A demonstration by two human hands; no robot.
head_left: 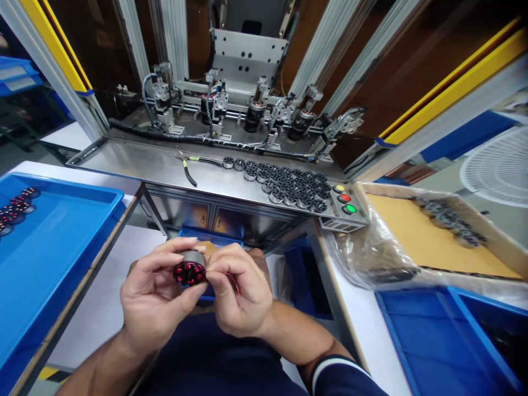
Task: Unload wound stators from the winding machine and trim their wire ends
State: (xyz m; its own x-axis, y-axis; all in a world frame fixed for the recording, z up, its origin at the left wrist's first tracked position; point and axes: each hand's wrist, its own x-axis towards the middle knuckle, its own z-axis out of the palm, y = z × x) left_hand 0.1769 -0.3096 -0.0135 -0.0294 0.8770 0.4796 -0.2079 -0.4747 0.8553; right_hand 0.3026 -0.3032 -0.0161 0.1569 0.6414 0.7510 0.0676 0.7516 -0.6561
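Note:
My left hand (154, 294) grips a wound motor stator (190, 268) by its grey metal ring, thumb below and fingers above. Red windings and black slots show on the face turned toward me. Close against the stator's right edge, my right hand (243, 291) is closed in a pinch. A thin red wire (236, 284) runs out from between its fingers. Where the wire meets the stator is hidden by the fingertips. Both hands are in front of my body, nearer to me than the steel bench.
On the steel bench (124, 159) lie wire cutters (187, 168) and many unwound stators (289, 184), beside coloured push buttons (345, 198). Winding fixtures (253, 113) stand behind. A blue tray (53, 264) holds wound stators at left. A cardboard box (396, 231) and blue bins (421, 330) sit at right.

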